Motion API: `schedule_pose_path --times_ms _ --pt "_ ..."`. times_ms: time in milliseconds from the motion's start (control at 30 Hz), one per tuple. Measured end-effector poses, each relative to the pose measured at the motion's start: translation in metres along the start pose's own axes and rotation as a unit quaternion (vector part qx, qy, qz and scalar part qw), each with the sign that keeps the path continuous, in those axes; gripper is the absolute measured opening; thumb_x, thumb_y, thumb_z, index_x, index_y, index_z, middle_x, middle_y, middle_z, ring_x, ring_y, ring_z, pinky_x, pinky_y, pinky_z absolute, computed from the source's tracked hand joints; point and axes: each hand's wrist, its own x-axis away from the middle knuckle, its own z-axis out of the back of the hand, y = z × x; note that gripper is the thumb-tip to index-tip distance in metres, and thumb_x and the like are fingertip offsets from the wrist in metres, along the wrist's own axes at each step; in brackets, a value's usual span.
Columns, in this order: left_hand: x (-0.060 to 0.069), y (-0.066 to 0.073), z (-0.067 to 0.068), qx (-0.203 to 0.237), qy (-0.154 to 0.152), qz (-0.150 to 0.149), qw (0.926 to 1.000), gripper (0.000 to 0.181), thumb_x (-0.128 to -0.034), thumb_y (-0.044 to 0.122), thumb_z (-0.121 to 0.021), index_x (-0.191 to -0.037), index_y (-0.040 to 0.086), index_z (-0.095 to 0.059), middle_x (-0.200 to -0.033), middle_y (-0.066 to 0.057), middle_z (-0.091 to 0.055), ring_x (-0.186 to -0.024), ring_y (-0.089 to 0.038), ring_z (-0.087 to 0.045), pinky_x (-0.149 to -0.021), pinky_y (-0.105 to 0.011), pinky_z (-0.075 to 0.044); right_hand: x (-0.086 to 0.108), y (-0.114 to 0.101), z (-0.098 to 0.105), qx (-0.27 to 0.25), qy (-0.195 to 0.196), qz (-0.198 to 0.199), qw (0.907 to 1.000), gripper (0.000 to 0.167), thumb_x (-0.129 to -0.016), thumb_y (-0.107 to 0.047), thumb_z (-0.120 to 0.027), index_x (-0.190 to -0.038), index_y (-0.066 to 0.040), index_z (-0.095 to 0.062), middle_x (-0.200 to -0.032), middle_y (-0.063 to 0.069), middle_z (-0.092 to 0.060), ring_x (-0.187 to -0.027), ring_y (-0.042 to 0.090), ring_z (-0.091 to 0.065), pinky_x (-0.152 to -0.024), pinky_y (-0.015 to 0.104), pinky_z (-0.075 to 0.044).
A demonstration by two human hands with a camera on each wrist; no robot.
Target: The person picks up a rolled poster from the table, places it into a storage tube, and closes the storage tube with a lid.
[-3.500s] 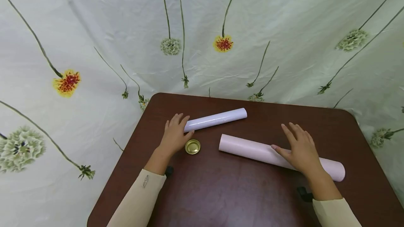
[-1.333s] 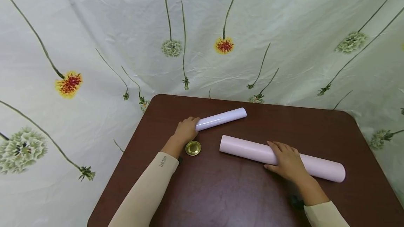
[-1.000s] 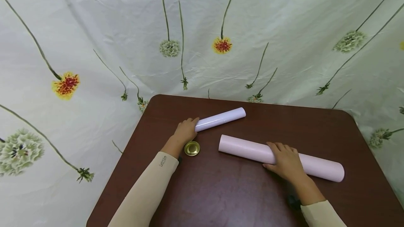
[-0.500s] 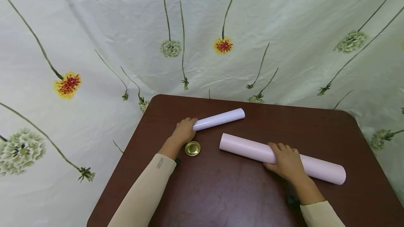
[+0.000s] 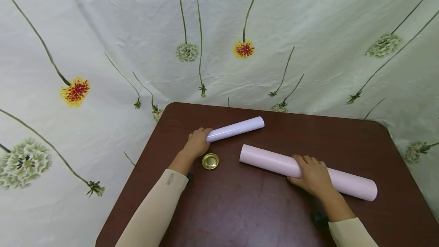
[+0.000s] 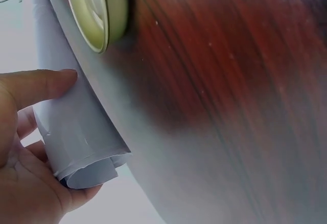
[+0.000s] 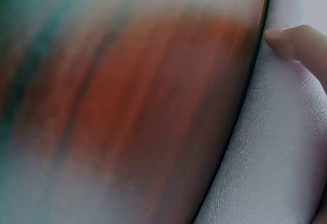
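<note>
My left hand grips the left end of a glossy white roll of sheet material lying on the table. In the left wrist view, the thumb presses on the near side of the white roll and the fingers curl behind it; its open end shows loose, overlapping layers. My right hand holds a thicker pale pink roll near its middle, fingers over the far side. In the right wrist view, the thumb lies along the textured pink surface; the other fingers are mostly hidden.
A small round gold dish sits just right of my left wrist, between the two rolls. The dark brown table has rounded far corners. Behind it hangs a pale curtain printed with flowers.
Both hands, earlier spread over the rolls, have come down and taken hold of them. The white roll has since slid slightly left with my left hand. The pink roll has barely moved.
</note>
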Motion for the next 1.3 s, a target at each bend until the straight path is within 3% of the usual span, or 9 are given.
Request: schedule_pose_path --times_ms 433,833,1300 --pt "0.006 0.002 0.012 0.029 0.032 0.004 0.9991 0.054 -0.0927 0.012 -0.065 -0.146 0.01 -0.052 -0.134 -0.019 -0.061 -0.123 -0.039 -0.057 -0.097 -0.056 -0.044 0.001 0.001 0.006 -0.003 0.003 0.0 1.0 0.075 -0.075 -0.045 -0.085 -0.136 -0.012 -0.056 -0.118 0.018 -0.066 -0.107 0.04 -0.063 -0.086 0.062 -0.046" --pt "0.018 0.0 0.012 0.072 0.058 0.012 0.9957 0.053 -0.092 0.014 -0.066 -0.144 0.012 -0.055 -0.134 -0.018 -0.062 -0.124 -0.036 -0.058 -0.099 -0.056 -0.043 0.002 -0.001 0.021 -0.009 0.049 0.013 0.9987 0.08 -0.074 -0.042 -0.087 -0.141 -0.019 -0.052 -0.108 0.017 -0.065 -0.098 0.039 -0.063 -0.081 0.059 -0.047" --pt "0.032 -0.006 0.016 0.106 0.056 0.026 0.9924 0.055 -0.0914 0.016 -0.068 -0.145 0.01 -0.055 -0.137 -0.019 -0.061 -0.127 -0.037 -0.056 -0.106 -0.058 -0.04 0.007 0.008 0.028 -0.012 0.063 -0.017 0.9978 0.084 -0.072 -0.039 -0.089 -0.143 -0.018 -0.051 -0.105 0.02 -0.065 -0.095 0.042 -0.063 -0.081 0.063 -0.045"
